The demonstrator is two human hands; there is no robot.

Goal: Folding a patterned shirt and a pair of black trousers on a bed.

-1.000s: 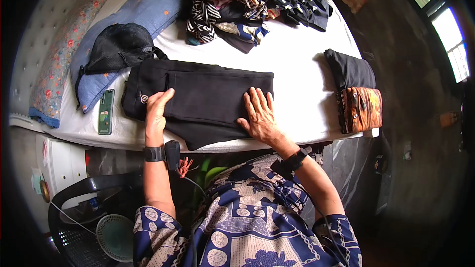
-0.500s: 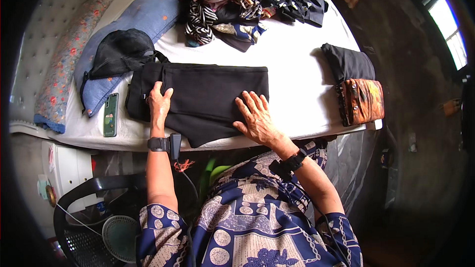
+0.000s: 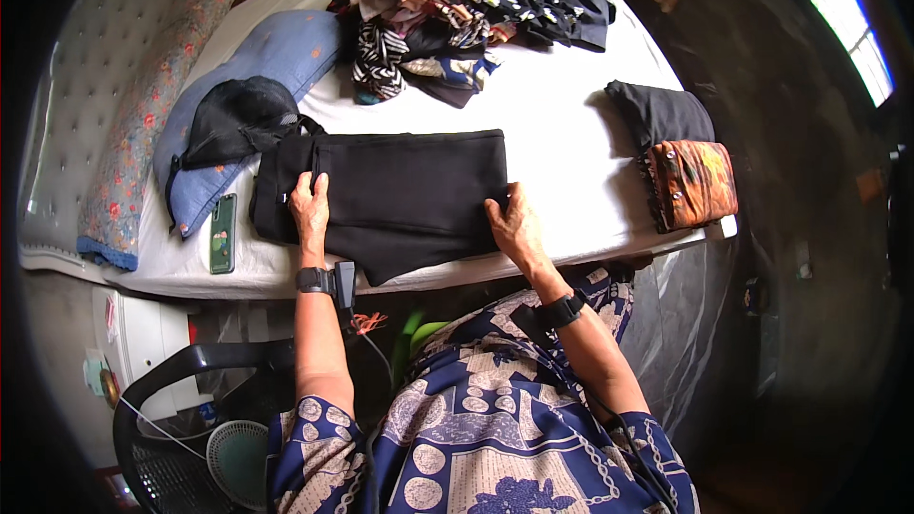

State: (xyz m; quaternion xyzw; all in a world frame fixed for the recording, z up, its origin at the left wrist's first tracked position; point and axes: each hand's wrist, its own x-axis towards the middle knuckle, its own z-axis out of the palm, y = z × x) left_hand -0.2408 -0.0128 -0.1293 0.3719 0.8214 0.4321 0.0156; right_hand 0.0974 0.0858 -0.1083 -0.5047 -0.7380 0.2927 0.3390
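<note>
A piece of black clothing, seemingly trousers (image 3: 409,176), lies folded flat on the white-sheeted bed (image 3: 562,133) in front of me. Near its left end, my left hand (image 3: 309,212) pinches a fold of the cloth between thumb and fingers. At the right edge, my right hand (image 3: 517,230) grips the cloth, its thumb and fingers closed about the border. The near side of the fabric hangs loosely in a slanted flap toward the bed's front edge. Part of the right fingers is hidden.
A green phone (image 3: 223,233) and a black cap (image 3: 243,119) lie to the left, by a blue pillow (image 3: 290,43) and a floral bolster (image 3: 152,133). Mixed clothes (image 3: 428,14) are heaped behind. Folded black cloth (image 3: 662,114) and an orange patterned garment (image 3: 700,186) sit at right.
My right hand has gone from lying flat with spread fingers on the cloth to gripping its right edge. My left hand stays at the left fold.
</note>
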